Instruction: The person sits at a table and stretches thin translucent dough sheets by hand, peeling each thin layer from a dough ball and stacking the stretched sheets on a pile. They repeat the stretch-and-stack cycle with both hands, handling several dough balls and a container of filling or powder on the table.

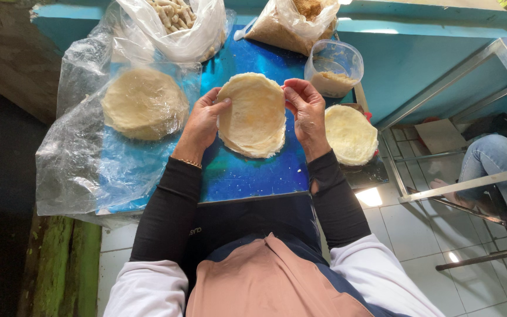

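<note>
While hands [203, 120] hold one wrapper [252, 114], two stacks [144, 103]

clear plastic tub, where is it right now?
Head view, right of centre at the far side: the clear tub stands beyond the right hand, behind the right-hand wrapper stack.

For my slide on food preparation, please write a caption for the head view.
Left hand and right hand hold a round thin wrapper over a blue table.

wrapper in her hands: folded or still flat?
Flat. The round wrapper lies spread open, left hand and right hand pinching opposite edges.
</note>
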Tool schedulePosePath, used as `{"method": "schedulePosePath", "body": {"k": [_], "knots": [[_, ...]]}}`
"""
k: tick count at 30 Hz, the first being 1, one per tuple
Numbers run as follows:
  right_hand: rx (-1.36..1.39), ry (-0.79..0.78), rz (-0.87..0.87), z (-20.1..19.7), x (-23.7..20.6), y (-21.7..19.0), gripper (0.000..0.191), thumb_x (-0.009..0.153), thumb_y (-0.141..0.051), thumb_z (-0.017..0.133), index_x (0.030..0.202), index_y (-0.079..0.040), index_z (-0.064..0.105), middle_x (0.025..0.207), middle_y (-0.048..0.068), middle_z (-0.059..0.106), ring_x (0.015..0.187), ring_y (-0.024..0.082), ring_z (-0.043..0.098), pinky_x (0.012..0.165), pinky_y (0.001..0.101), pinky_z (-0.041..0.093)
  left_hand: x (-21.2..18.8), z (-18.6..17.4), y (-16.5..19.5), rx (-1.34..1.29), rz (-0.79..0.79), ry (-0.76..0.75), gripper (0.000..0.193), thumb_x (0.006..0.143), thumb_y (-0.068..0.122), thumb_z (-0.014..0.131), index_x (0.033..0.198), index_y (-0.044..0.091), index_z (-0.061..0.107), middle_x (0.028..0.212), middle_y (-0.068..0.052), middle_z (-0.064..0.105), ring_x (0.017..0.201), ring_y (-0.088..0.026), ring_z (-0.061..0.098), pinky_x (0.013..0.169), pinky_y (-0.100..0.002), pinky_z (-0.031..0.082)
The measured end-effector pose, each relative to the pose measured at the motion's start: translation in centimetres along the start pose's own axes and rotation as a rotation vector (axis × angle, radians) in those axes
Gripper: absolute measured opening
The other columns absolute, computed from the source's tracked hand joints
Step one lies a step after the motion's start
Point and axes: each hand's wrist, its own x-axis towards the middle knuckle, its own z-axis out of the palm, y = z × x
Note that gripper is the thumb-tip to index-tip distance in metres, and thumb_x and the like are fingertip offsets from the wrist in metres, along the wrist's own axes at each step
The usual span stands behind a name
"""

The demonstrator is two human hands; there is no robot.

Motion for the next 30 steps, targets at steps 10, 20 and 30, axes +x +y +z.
{"method": "schedulePosePath", "body": {"k": [10, 20, 30], "knots": [[0.091, 0.073, -0.039, -0.9, 0.4, 0.1, 0.014, 0.096, 0.004, 0.072, 0.107, -0.005, 0.072, 0.103, 0.009, 0.076, 0.093, 0.015, 0.072, 0.085, 0.0289, 0.06, 0.1, -0.2, -0.6, -0.012, -0.039, 0.014, 0.026, 0.098, 0.004, 0.062, 0.125, 0.001, 0.063, 0.111, -0.009, 0.072, 0.097, -0.016, 0.071, 0.083, -0.031, 0.058], [-0.006, -0.026, -0.463, 3.1, -6.7, -11.6, 0.021, 0.096, 0.009, 0.071, 0.111, -0.006, 0.067, 0.106, 0.007, 0.067, 0.094, 0.016, 0.067, 0.088, 0.0302, 0.057, -0.8, 1.2, 1.6, -0.023, -0.045, -0.118, 0.024, 0.096, 0.005, 0.064, 0.12, 0.001, 0.064, 0.106, -0.005, 0.07, 0.097, -0.014, 0.067, 0.083, -0.028, 0.053], [0.449, -1.087, -0.694, 0.9, -7.6, -21.7, 0.012, 0.088, -0.012, 0.073, 0.096, -0.004, 0.075, 0.088, 0.011, 0.078, 0.065, 0.017, 0.076, 0.058, 0.0299, 0.065, -1.8, 2.6, 1.9, 0.264, 0.141, -0.129, 0.035, 0.092, 0.001, 0.066, 0.127, 0.002, 0.06, 0.119, -0.001, 0.068, 0.109, -0.009, 0.062, 0.096, -0.026, 0.05]]}}
